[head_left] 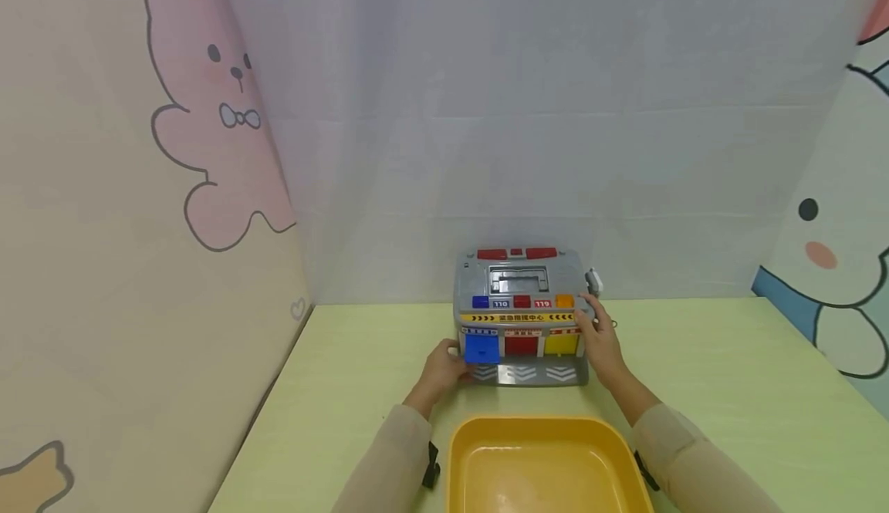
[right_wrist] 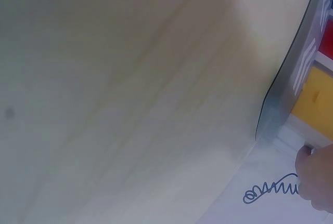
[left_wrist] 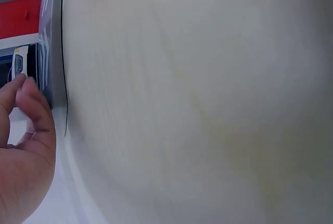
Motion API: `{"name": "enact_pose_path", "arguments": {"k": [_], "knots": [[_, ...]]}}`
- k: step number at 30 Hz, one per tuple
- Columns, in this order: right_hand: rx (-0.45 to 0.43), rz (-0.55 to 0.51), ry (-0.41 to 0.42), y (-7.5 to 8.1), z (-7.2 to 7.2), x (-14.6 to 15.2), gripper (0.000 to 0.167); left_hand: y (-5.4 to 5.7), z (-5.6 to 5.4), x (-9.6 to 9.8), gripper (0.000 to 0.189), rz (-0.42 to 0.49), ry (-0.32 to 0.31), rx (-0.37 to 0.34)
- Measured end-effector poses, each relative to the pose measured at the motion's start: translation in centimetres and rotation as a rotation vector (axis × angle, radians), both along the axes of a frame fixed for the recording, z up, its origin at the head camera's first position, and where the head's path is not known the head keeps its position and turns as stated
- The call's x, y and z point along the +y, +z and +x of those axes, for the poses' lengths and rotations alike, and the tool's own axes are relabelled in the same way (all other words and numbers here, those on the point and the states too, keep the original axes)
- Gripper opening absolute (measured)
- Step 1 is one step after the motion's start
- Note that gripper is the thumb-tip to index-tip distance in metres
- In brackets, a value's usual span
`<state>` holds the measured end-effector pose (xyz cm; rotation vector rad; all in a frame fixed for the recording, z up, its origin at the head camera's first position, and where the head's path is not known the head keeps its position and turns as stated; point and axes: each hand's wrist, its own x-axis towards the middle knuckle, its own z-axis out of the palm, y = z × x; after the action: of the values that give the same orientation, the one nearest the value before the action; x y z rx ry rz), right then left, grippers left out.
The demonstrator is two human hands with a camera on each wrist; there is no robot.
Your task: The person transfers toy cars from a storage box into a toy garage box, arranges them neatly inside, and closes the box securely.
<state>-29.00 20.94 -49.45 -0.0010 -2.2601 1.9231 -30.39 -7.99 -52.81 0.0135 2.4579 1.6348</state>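
A grey toy garage (head_left: 514, 312) with a handled roof stands against the back wall. Its blue door (head_left: 482, 347) is swung up at the left; the red door (head_left: 521, 345) and yellow door (head_left: 560, 345) hang down. My left hand (head_left: 442, 368) is at the blue doorway. In the left wrist view that hand (left_wrist: 31, 146) pinches a small white toy car (left_wrist: 21, 60) in the dark opening; most of the car is hidden. My right hand (head_left: 600, 347) grips the garage's right side, thumb on the front. The right wrist view shows part of this hand (right_wrist: 317, 177) beside the yellow door (right_wrist: 315, 99).
A yellow tray (head_left: 542, 474) lies between my forearms at the table's near edge. A white piece (head_left: 594, 281) sticks out from the garage's right side, and a dark coiled cord (right_wrist: 270, 188) hangs there. The pale curtain (head_left: 528, 112) is close behind.
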Motion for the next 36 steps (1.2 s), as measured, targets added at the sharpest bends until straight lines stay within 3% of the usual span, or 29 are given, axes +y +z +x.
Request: {"name": "enact_pose_path", "arguments": {"k": [5,9,19,29,36], "knots": [[-0.003,0.006,-0.004,0.1,0.0,-0.2,0.052,0.2,-0.7,-0.2,0.041,-0.113,0.019,0.031],[-0.006,-0.003,-0.005,0.1,0.0,-0.4,0.052,0.2,-0.9,-0.3,0.034,-0.146,0.045,0.046],[-0.012,0.003,-0.008,0.0,-0.1,-0.3,0.052,0.4,-0.7,-0.1,0.030,-0.110,0.082,0.079],[-0.014,0.002,-0.017,0.1,-0.1,-0.2,0.051,1.4,-0.1,0.5,0.037,-0.045,0.134,0.057],[-0.017,0.002,-0.020,0.2,0.0,-0.1,0.051,1.9,0.4,0.7,0.038,0.008,0.158,0.079]]}}
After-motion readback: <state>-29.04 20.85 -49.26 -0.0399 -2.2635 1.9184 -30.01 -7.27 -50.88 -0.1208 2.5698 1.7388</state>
